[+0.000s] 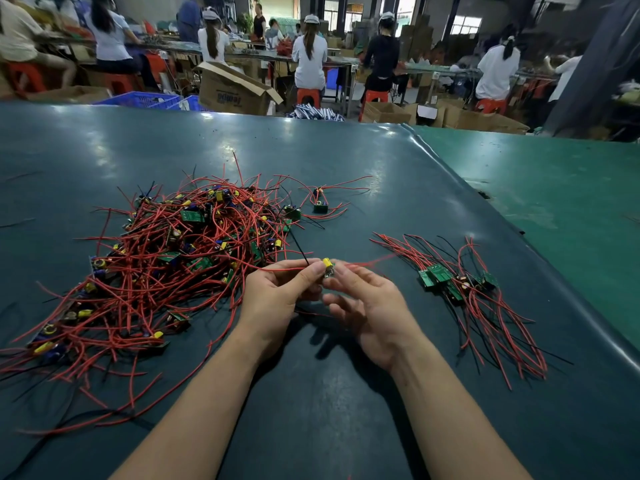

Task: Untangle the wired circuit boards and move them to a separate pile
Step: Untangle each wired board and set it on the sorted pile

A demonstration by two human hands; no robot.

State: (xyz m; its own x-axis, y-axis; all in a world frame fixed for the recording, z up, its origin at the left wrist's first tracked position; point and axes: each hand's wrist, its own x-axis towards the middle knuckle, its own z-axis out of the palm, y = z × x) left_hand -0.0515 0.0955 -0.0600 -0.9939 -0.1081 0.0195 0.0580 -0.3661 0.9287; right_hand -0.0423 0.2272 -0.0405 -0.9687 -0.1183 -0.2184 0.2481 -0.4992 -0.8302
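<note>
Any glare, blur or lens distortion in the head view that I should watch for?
Head view: overhead lights glare in patches on the far table mat; the red wire leaving the held circuit board is motion-blurred; wide-angle bends the table edges; hands cast soft shadows below.

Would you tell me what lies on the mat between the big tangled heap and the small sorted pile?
In the head view, the two hands, left hand and right hand, hold one wired board between the tangled heap and the sorted pile; beneath them the mat is bare.
</note>
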